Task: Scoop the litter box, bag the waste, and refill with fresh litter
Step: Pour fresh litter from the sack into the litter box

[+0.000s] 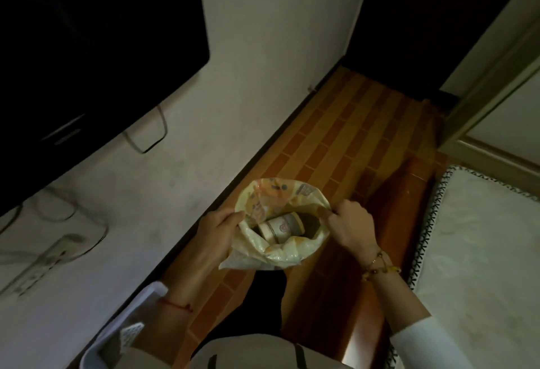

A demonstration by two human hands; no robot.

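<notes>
A yellow printed plastic bag [280, 196] hangs open above the tiled floor, held by both hands. My left hand [217, 230] grips the bag's left rim. My right hand [352, 225] pinches the right rim and pulls it outward. Inside the bag lies a pale cylindrical container [282, 227] on its side, on dark contents I cannot make out. The white litter box [128, 319] shows its corner at the lower left, partly behind my left forearm, with a slotted scoop-like part [131, 332] in it.
A white wall runs along the left with a dark TV [87, 32], loose cables and a power strip [38, 266]. A bed with a white quilt [482, 252] and wooden frame borders the right. The brick-pattern floor [350, 135] forms a narrow aisle toward a dark doorway.
</notes>
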